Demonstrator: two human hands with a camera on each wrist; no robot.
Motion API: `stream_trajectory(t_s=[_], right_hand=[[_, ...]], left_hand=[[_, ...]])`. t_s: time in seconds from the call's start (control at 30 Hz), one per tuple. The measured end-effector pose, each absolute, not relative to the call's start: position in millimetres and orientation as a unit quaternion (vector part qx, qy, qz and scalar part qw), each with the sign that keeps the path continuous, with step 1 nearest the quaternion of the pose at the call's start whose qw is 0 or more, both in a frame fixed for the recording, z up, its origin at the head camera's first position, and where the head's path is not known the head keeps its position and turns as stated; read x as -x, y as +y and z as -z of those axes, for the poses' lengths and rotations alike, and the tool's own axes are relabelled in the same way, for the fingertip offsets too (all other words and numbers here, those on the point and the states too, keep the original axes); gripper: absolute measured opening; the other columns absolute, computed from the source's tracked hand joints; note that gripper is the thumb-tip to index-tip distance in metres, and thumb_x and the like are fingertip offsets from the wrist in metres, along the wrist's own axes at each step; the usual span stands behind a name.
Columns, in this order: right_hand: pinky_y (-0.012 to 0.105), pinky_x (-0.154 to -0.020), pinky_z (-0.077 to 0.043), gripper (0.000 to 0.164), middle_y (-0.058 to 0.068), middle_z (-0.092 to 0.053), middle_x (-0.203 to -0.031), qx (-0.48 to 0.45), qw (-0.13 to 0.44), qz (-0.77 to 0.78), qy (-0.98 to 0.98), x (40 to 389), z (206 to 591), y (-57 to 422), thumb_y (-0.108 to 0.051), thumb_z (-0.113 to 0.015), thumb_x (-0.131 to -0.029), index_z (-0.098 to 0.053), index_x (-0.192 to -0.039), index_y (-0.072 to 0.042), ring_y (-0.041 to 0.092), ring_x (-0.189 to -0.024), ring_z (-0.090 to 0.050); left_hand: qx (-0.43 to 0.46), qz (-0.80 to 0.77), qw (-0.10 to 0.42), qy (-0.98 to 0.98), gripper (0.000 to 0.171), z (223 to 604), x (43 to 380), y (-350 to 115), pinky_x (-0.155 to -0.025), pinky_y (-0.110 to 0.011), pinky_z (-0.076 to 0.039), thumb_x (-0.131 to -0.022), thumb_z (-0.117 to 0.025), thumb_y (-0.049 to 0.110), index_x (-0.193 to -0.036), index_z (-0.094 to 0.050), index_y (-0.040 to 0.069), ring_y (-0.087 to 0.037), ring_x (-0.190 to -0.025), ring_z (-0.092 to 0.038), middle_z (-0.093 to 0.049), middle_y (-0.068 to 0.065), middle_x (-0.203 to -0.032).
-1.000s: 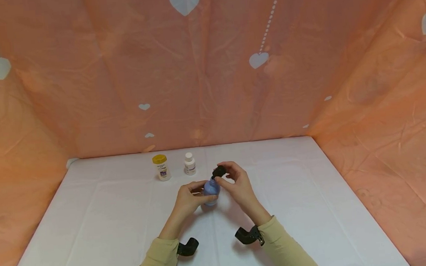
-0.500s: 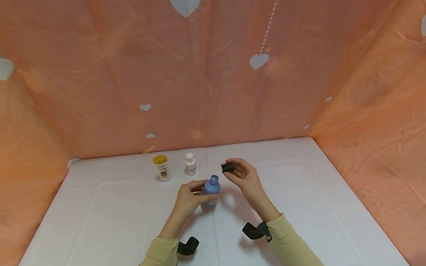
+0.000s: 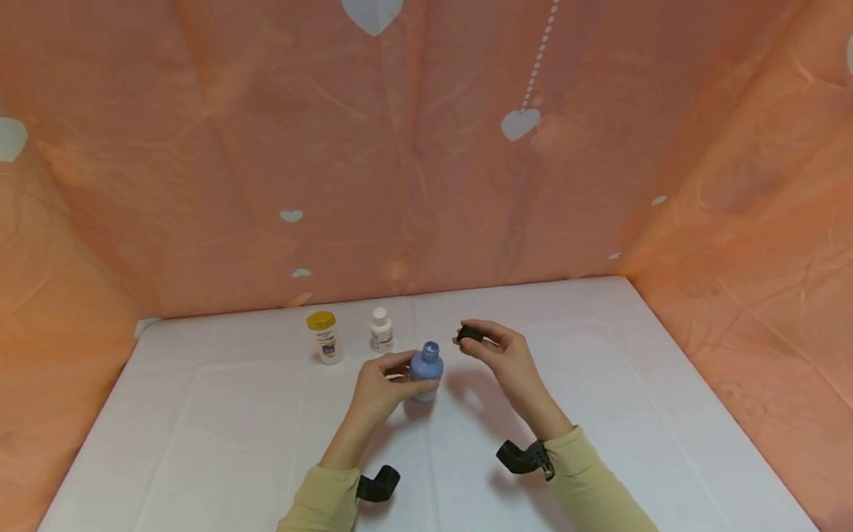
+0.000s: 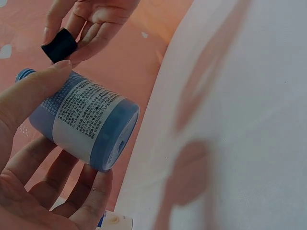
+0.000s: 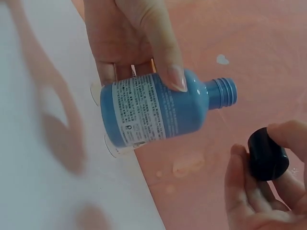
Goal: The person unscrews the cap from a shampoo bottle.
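Observation:
My left hand grips a blue bottle around its body, thumb on the near side. The bottle's threaded neck is bare and open, and a white printed label wraps its lower part. Just to the right, my right hand pinches a black cap between thumb and fingers. A small gap separates the cap from the bottle's mouth. In the left wrist view, the cap shows beyond my left thumb, and the bottle's underside faces the camera.
A white jar with a yellow lid stands toward the back left of the white-covered table. Beside it is a small white bottle with a white cap. An orange curtain with hearts rises behind the table.
My right hand has lifted the black cap off the blue bottle's neck and moved right with it. My left hand has raised the bottle slightly.

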State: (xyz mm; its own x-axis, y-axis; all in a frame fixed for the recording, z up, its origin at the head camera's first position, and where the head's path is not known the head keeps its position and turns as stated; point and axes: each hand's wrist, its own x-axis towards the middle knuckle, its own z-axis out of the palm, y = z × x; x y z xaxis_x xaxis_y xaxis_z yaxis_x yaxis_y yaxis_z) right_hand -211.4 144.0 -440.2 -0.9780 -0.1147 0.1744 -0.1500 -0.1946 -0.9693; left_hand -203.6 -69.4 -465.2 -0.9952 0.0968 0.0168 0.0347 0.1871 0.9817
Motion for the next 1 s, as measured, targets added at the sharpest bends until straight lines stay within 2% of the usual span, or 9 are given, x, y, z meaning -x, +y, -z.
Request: stream_trajectory(t_s=[0.3,0.47,0.63,0.73,0.83,1.0], right_hand=[[0.025,-0.084,-0.050,0.039,0.024,-0.058,-0.119,-0.103,0.031,-0.728,-0.677,218,446,155,-0.006,-0.063,-0.092,-0.055,-0.129,0.003,0.019,-0.099,-0.062],[0.026,-0.086,-0.050,0.035,0.023,-0.061,-0.114,-0.091,0.032,-0.714,-0.694,225,451,161,-0.008,-0.064,-0.092,-0.058,-0.124,0.006,0.020,-0.099,-0.062],[0.027,-0.086,-0.051,0.032,0.020,-0.063,-0.110,-0.067,0.031,-0.703,-0.707,234,457,167,-0.005,-0.068,-0.089,-0.061,-0.119,0.003,0.016,-0.096,-0.063],[0.031,-0.087,-0.052,0.033,0.020,-0.063,-0.112,-0.064,0.025,-0.690,-0.720,240,461,172,-0.003,-0.068,-0.088,-0.061,-0.120,0.002,0.018,-0.098,-0.063],[0.034,-0.087,-0.052,0.039,0.022,-0.062,-0.114,-0.068,0.015,-0.675,-0.735,248,466,175,-0.003,-0.069,-0.087,-0.058,-0.124,0.005,0.021,-0.102,-0.063],[0.027,-0.083,-0.053,0.043,0.025,-0.061,-0.117,-0.078,-0.004,-0.657,-0.750,261,475,180,0.000,-0.069,-0.086,-0.055,-0.125,0.011,0.029,-0.108,-0.062]], left_hand=[[-0.044,-0.641,0.026,0.766,0.056,465,210,-66,-0.083,-0.036,-0.054,-0.065,-0.090,0.016,-0.115,-0.069,0.005,-0.025,-0.098,-0.062,-0.066,-0.008,-0.109],[-0.057,-0.640,0.013,0.766,0.055,467,217,-60,-0.078,-0.035,-0.055,-0.065,-0.090,0.015,-0.115,-0.069,0.004,-0.029,-0.096,-0.065,-0.066,-0.010,-0.110],[-0.076,-0.638,0.009,0.766,0.054,471,226,-51,-0.080,-0.033,-0.054,-0.065,-0.089,0.015,-0.115,-0.070,0.005,-0.024,-0.094,-0.065,-0.069,-0.008,-0.106],[-0.078,-0.639,0.011,0.765,0.055,473,232,-46,-0.081,-0.033,-0.053,-0.066,-0.089,0.017,-0.116,-0.069,0.006,-0.022,-0.096,-0.065,-0.069,-0.007,-0.107],[-0.076,-0.638,0.007,0.767,0.057,475,238,-42,-0.082,-0.034,-0.053,-0.066,-0.089,0.018,-0.118,-0.068,0.006,-0.022,-0.098,-0.064,-0.069,-0.007,-0.109],[-0.072,-0.630,-0.002,0.773,0.057,478,248,-37,-0.083,-0.033,-0.053,-0.067,-0.089,0.016,-0.119,-0.067,0.006,-0.022,-0.100,-0.064,-0.068,-0.008,-0.112]])
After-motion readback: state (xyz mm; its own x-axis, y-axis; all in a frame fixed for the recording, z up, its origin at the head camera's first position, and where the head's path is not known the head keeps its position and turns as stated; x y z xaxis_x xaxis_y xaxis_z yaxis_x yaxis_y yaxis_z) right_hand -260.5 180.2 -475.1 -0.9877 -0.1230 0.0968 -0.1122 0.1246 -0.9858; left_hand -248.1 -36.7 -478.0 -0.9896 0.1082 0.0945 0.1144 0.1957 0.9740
